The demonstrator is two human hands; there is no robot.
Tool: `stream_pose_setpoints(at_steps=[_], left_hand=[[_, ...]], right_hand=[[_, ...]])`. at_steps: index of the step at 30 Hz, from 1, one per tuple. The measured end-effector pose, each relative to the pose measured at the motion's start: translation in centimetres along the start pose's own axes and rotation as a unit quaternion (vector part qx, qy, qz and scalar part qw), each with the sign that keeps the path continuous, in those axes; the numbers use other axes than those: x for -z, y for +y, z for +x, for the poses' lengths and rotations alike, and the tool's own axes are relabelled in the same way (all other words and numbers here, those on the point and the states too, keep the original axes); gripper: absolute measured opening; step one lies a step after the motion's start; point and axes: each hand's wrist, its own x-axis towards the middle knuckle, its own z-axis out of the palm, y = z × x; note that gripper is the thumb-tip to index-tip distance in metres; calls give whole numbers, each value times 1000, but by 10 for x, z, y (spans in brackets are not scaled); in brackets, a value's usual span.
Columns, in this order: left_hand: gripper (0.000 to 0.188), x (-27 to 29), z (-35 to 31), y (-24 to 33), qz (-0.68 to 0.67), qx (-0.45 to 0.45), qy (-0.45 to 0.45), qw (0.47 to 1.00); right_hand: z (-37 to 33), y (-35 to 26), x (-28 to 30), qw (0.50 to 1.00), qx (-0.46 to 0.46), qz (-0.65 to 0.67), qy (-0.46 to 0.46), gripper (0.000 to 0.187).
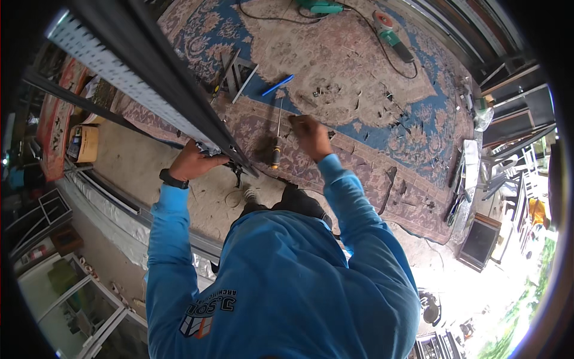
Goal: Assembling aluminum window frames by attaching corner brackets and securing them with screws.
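Observation:
My left hand (194, 163), with a dark watch on its wrist, grips the near end of a long dark metal profile (179, 90). Its thumb lies along the end and its other fingers are partly hidden. Beside the dark bar runs a pale, speckled face (128, 78). My right hand (312, 139) is over the carpet with its fingers curled together; whatever may be between them is too small to make out. Just left of it is a screwdriver (275, 154) with a black and yellow handle, its shaft pointing away from me. Farther off lies a blue pen-like stick (278, 85).
The patterned carpet (359, 78) carries dark scraps, a metal square (239, 78) and a corded angle grinder (391, 39). Another teal power tool (323, 6) sits at the far edge. Metal lengths (469, 161) lie right; a yellow box (84, 143) and framed glass panels (78, 305) are left.

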Motion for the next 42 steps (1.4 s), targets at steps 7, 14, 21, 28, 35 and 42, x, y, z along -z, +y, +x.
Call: stream_pose_setpoints(at_steps=[7,14,21,28,35,42], left_hand=[[40,-9,2,9,-56,40,7,998],[53,-9,-6,0,-2,18,3,1000],[21,-49,-79,18,-71,-29,305,949],[29,-106,-100,31,-148,-21,256,955],[16,-71,-114,8,-98,-66,398,910],[20,-67,-110,-2,-69,-58,373,924]], right_hand=[[-7,85,20,946,-34,-296,-124,52],[-11,85,27,958,26,-256,-124,35],[-105,-47,29,976,119,-60,-172,14],[-140,-149,-52,963,209,-48,-160,24],[-95,-182,-67,932,284,-167,153,39],[-87,-199,-74,919,245,-295,94,23]])
